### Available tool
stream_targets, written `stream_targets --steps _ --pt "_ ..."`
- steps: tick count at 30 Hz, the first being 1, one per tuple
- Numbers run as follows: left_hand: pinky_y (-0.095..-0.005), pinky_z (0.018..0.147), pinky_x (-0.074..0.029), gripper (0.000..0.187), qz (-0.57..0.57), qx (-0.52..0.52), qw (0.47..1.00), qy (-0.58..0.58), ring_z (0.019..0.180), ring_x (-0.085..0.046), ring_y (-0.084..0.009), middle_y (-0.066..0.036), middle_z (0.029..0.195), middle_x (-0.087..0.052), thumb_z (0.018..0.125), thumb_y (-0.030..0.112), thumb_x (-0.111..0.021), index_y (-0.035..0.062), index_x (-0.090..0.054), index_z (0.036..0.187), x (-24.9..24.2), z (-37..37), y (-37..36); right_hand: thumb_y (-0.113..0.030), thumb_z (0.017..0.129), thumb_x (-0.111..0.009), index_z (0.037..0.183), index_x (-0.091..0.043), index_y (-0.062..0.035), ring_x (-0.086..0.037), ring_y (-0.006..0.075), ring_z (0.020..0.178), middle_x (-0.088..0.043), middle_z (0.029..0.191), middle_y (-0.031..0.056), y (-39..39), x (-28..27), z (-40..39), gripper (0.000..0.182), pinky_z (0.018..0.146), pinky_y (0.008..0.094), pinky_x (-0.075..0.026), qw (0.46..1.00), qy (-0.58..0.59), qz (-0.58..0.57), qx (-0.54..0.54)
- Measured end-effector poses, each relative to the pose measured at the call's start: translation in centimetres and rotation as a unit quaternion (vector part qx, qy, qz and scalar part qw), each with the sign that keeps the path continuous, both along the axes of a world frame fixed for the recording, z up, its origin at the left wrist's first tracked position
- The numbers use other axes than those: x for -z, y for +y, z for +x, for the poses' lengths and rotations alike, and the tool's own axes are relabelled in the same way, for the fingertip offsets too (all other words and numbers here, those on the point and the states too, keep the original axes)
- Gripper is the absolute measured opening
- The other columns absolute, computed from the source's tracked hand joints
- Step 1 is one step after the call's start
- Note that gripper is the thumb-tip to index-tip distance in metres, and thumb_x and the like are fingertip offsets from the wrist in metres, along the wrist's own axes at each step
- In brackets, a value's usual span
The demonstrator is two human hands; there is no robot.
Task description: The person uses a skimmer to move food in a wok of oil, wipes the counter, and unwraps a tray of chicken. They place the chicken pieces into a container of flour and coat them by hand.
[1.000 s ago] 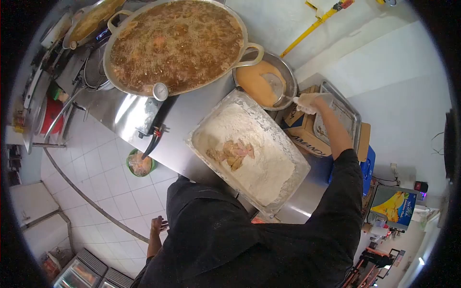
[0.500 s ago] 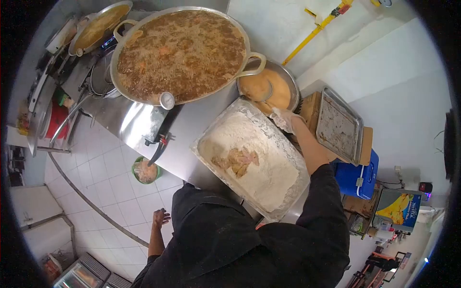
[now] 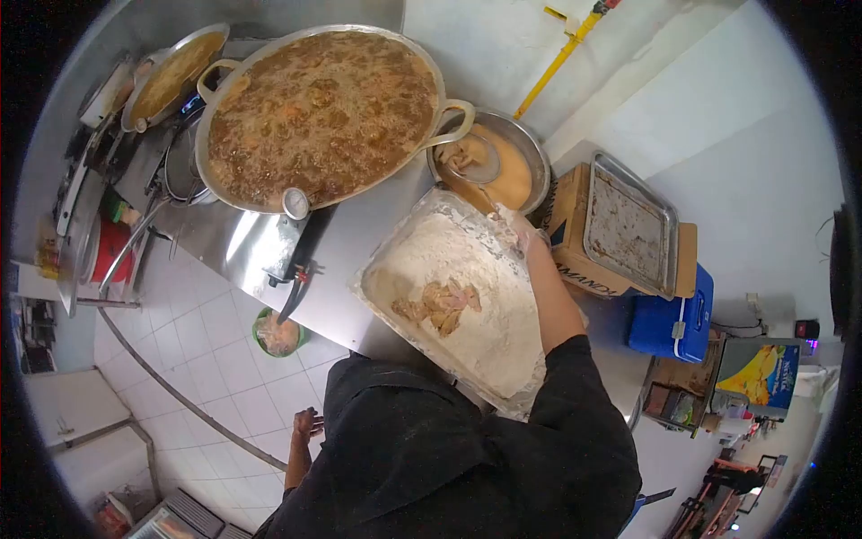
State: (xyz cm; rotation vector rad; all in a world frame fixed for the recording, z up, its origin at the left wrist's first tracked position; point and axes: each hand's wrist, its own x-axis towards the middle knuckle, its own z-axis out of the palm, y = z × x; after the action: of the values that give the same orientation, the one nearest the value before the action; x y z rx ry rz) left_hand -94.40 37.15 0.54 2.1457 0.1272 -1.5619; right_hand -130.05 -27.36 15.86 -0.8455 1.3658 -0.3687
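My right hand (image 3: 518, 228), in a thin glove, grips the handle of a wire skimmer (image 3: 470, 162) whose round head rests in a metal bowl of orange batter (image 3: 530, 157). The hand hovers over the far corner of a flour-filled tray (image 3: 388, 254). Several raw chicken pieces (image 3: 440, 305) lie in the middle of the flour. My left hand (image 3: 305, 422) hangs by my side over the tiled floor, fingers apart and holding nothing. A wide pan of bubbling oil (image 3: 314, 108) sits just beyond the tray.
A dial thermometer (image 3: 296, 203) clips to the big pan's near rim. A second pan (image 3: 171, 76) sits far left. A greasy metal tray (image 3: 628, 225) rests on a cardboard box (image 3: 570, 260), with a blue cooler (image 3: 669, 314) below. A green bucket (image 3: 278, 332) stands on the floor.
My right hand has drawn back from beyond the bowl's right side to the flour tray's far corner, still on the skimmer. The view has shifted slightly; the left hand stays down.
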Motion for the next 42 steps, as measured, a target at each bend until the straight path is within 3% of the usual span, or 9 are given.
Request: stream_targets --steps 9,16,17,19,23,26,28,30,42 --pt "-0.0385 0.064 -0.051 0.045 0.021 0.027 0.999 0.003 0.078 -0.068 -0.0279 -0.018 0.099 -0.068 0.093 0.036 -0.046 -0.0023 -0.057 0.114 -0.8 1.6 -2.4 -0.054 0.097 -0.036 0.095 -0.07 -0.0065 -0.05 0.0161 0.061 -0.061 0.075 0.0055 1.8 -0.5 -1.3 0.058 0.06 0.0339 -0.041 0.981 0.181 -0.069 -0.018" --pt "-0.0404 0.067 -0.051 0.044 -0.024 -0.025 0.999 -0.009 0.081 -0.068 -0.0307 -0.019 0.1 -0.067 0.09 0.032 -0.046 -0.0029 -0.056 0.116 -0.7 2.4 -2.4 -0.031 0.093 -0.046 0.083 -0.067 -0.0037 -0.051 0.022 0.047 -0.057 0.061 0.0039 -2.5 0.4 -3.2 0.035 0.046 0.0342 -0.04 0.988 0.154 -0.018 -0.012" --pt "-0.0405 0.067 -0.051 0.044 -0.034 -0.033 0.999 -0.008 0.08 -0.068 -0.0308 -0.02 0.1 -0.067 0.09 0.032 -0.047 -0.0028 -0.056 0.116 -0.6 2.2 -2.1 -0.028 0.09 -0.05 0.081 -0.067 -0.0034 -0.055 0.0233 0.052 -0.06 0.065 0.0059 -2.7 0.3 -3.7 0.031 0.05 0.0348 -0.044 0.908 0.321 -0.186 -0.192" --pt "-0.0414 0.068 -0.052 0.046 -0.033 -0.032 0.999 -0.004 0.082 -0.068 -0.0311 -0.02 0.102 -0.067 0.09 0.034 -0.047 -0.003 -0.055 0.116 -0.6 1.6 -1.5 -0.023 0.084 -0.057 0.076 -0.067 -0.0028 -0.064 0.0257 0.063 -0.067 0.072 0.01 -2.4 -1.1 -3.9 0.024 0.057 0.0361 -0.05 0.508 0.549 -0.459 -0.479" --pt "-0.0403 0.066 -0.052 0.043 -0.02 -0.014 0.999 0.022 0.08 -0.067 -0.0288 -0.018 0.1 -0.067 0.09 0.033 -0.046 -0.0016 -0.056 0.114 1.4 0.6 1.6 -0.016 0.078 -0.06 0.08 -0.069 -0.0003 -0.069 0.0286 0.086 -0.068 0.089 0.0188 -3.9 -0.9 -4.3 0.018 0.074 0.0382 -0.054 0.489 0.53 -0.476 -0.502" --pt "-0.0387 0.064 -0.052 0.042 -0.036 0.084 0.996 -0.015 0.077 -0.065 -0.026 -0.015 0.097 -0.067 0.09 0.032 -0.046 -0.0011 -0.056 0.113 1.3 -0.6 2.6 -0.012 0.08 -0.057 0.077 -0.063 0.0 -0.064 0.0277 0.063 -0.064 0.072 0.0182 -6.5 3.1 -6.5 0.014 0.055 0.0389 -0.049 0.481 0.439 -0.545 -0.527" --pt "-0.0384 0.063 -0.052 0.04 -0.048 0.159 0.985 -0.038 0.075 -0.063 -0.0247 -0.014 0.095 -0.067 0.09 0.032 -0.046 -0.001 -0.057 0.111 1.9 -1.0 3.7 -0.02 0.088 -0.053 0.079 -0.061 -0.0024 -0.054 0.0216 0.052 -0.057 0.064 0.0099 -6.4 3.8 -5.6 0.021 0.047 0.0361 -0.042 0.749 0.371 -0.373 -0.403" --pt "-0.0386 0.062 -0.052 0.04 -0.052 0.141 0.988 -0.028 0.076 -0.063 -0.0245 -0.014 0.095 -0.066 0.09 0.032 -0.047 -0.0007 -0.058 0.111 3.7 -0.9 4.6 -0.027 0.093 -0.046 0.084 -0.061 -0.002 -0.053 0.0216 0.058 -0.057 0.071 0.0085 -5.9 3.7 -4.3 0.03 0.053 0.0362 -0.04 0.883 0.302 -0.212 -0.289" --pt "-0.0408 0.072 -0.049 0.048 -0.03 -0.052 0.998 0.021 0.086 -0.066 -0.029 -0.017 0.104 -0.066 0.092 0.038 -0.047 -0.0004 -0.055 0.119 0.1 0.5 0.0 -0.05 0.092 -0.048 0.108 -0.06 -0.0035 -0.053 0.0221 0.083 -0.062 0.099 0.0063 -0.2 -2.3 -0.1 0.05 0.075 0.0382 -0.042 0.962 0.196 -0.113 -0.156"
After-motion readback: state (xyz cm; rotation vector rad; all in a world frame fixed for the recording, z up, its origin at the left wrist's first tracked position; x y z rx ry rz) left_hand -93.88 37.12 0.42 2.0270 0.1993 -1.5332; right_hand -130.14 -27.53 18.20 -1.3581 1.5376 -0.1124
